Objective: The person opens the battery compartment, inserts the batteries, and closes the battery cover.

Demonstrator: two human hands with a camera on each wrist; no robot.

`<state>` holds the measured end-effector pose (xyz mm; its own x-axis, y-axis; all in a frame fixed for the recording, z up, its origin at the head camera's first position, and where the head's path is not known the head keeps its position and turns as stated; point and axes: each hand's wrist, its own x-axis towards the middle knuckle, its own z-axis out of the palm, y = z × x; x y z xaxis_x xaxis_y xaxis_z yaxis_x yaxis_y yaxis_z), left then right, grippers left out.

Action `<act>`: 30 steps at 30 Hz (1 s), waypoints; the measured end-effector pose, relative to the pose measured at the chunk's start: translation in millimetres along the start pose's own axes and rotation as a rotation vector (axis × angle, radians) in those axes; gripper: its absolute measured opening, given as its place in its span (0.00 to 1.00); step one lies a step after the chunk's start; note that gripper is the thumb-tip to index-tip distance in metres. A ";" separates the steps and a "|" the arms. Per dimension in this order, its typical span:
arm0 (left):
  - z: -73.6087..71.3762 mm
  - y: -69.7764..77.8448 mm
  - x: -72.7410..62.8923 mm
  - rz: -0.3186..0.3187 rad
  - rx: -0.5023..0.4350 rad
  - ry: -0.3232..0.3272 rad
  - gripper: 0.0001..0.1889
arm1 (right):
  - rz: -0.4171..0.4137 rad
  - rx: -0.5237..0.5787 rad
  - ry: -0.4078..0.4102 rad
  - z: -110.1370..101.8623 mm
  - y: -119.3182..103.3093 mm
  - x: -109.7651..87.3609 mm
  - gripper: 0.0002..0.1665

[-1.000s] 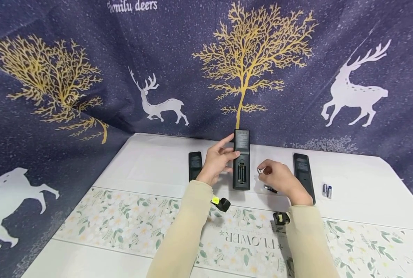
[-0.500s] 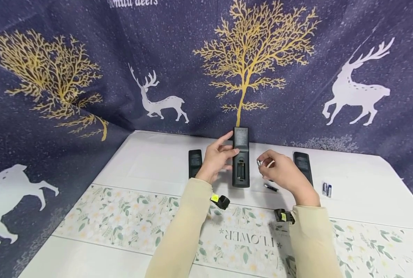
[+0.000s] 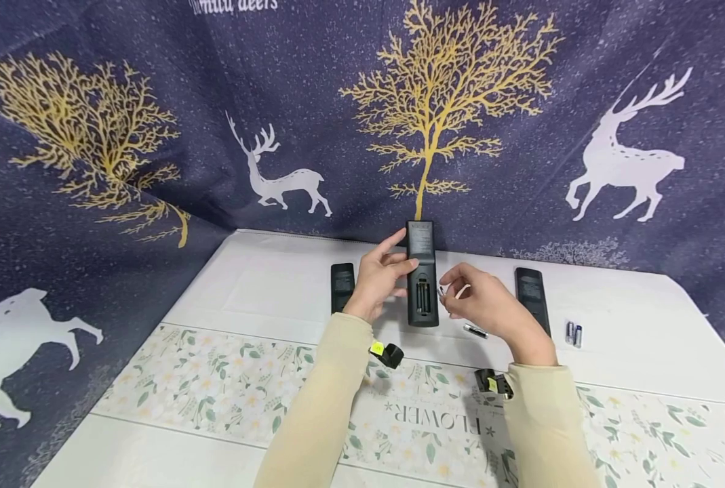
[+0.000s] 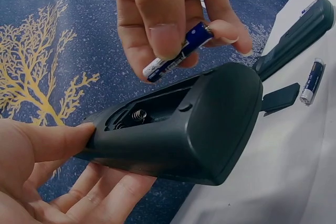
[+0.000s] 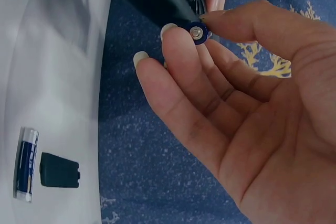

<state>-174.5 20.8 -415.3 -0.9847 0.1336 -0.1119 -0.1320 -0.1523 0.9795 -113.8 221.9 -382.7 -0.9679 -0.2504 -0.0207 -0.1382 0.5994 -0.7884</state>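
My left hand (image 3: 378,279) grips a black remote control (image 3: 421,254) above the table, back side toward me. Its battery compartment (image 4: 152,109) lies uncovered, and a coil spring shows inside. Between thumb and fingers, my right hand (image 3: 481,301) pinches a blue and silver battery (image 4: 178,52). In the left wrist view that battery is just above the compartment, tilted and apart from it. The right wrist view shows the battery's end (image 5: 197,33) beside the remote. On the table below lie another battery (image 3: 475,331) and a small dark battery cover (image 5: 60,170).
A second black remote (image 3: 342,285) lies left of my left hand, partly hidden by it. Another remote (image 3: 531,293) lies behind my right hand. Two batteries (image 3: 573,333) lie farther right. A dark blue cloth (image 3: 362,135) with trees and deer hangs behind the white table (image 3: 264,285).
My right hand lifts slightly, shifts right, then comes left with the battery, closer to the remote. The left hand and the held remote have moved up only a little.
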 end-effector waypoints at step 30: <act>-0.9 2.8 -2.5 0.008 -0.011 0.046 0.33 | -0.189 -0.242 0.001 15.3 -20.3 -1.2 0.09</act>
<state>-172.5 19.2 -412.5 -0.9899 0.0873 -0.1118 -0.1250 -0.1641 0.9785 -106.6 198.4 -376.0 -0.9205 -0.3741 0.1128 -0.3615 0.7059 -0.6091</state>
